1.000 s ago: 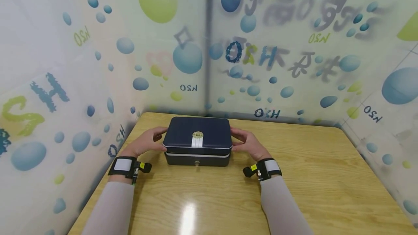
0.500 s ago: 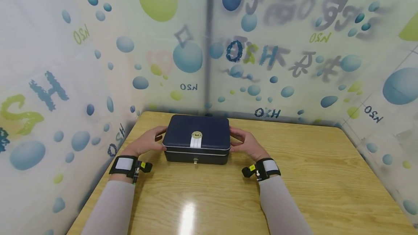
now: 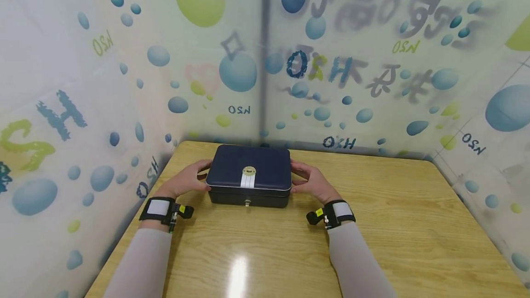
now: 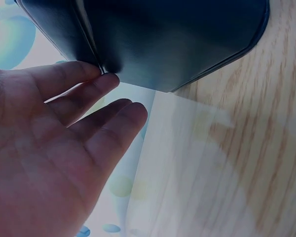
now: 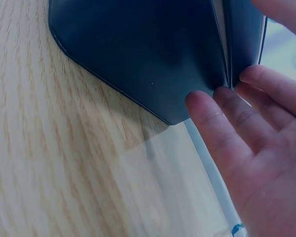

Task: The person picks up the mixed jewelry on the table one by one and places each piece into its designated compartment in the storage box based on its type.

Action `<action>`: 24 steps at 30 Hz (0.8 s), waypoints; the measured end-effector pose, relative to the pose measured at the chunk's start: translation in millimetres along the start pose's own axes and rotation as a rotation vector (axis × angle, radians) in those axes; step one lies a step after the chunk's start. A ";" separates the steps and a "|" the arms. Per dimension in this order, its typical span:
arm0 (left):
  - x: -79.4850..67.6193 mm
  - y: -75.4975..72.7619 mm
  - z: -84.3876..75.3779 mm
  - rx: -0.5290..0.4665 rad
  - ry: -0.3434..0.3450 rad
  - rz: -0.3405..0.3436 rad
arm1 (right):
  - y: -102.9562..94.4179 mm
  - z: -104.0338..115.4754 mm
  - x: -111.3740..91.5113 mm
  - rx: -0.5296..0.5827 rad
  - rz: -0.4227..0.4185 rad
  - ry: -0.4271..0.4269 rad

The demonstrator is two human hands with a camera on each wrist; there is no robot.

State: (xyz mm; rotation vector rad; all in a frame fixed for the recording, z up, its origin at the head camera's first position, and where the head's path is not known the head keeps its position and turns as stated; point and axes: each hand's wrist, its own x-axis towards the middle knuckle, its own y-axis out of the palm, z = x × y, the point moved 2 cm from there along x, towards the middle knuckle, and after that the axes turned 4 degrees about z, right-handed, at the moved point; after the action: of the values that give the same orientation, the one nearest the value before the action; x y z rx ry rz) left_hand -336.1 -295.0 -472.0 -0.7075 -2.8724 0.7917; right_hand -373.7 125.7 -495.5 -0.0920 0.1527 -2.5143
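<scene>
A dark navy box (image 3: 269, 199) rests near the back of the table. Its lid (image 3: 227, 162) lies down over the base, showing a gold round badge (image 3: 249, 171) above a white strip. A small metal clasp (image 3: 247, 203) projects from the base front. My left hand (image 3: 185, 182) holds the lid's left end, thumb at the front corner and fingers further back. Mirroring it, my right hand (image 3: 313, 183) holds the right end. In both wrist views fingertips (image 4: 108, 80) meet the seam between lid and base; a thin pale wedge shows along the seam (image 5: 221, 29) on the right.
The wooden table (image 3: 372, 224) bears only the box and my forearms. Walls printed with blue and green bubbles (image 3: 238, 73) rise behind and on both sides. Each wrist wears a strap with a small camera (image 3: 318, 216).
The lid has come down onto the base, narrowing the front gap. The box has shifted slightly back and left in the view. Both hands keep their places at its ends.
</scene>
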 end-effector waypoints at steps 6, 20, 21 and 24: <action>0.7 0.8 3.2 -0.007 -0.008 0.006 | 0.0 0.8 -0.9 -0.018 0.009 0.003; 0.8 2.7 3.6 -0.006 -0.035 -0.005 | 2.2 3.4 -0.8 -0.047 0.020 0.006; 0.6 2.8 3.5 -0.002 -0.039 -0.005 | 2.3 3.5 -0.9 -0.046 0.019 0.006; 1.1 2.6 3.3 0.000 -0.050 -0.007 | 1.9 3.3 -0.7 -0.047 0.014 0.006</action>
State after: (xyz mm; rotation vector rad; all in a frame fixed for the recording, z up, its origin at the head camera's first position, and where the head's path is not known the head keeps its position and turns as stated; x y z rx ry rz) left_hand -336.6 -294.1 -476.2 -0.6873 -2.9177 0.8207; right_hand -371.7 124.3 -492.4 -0.1015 0.2139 -2.4975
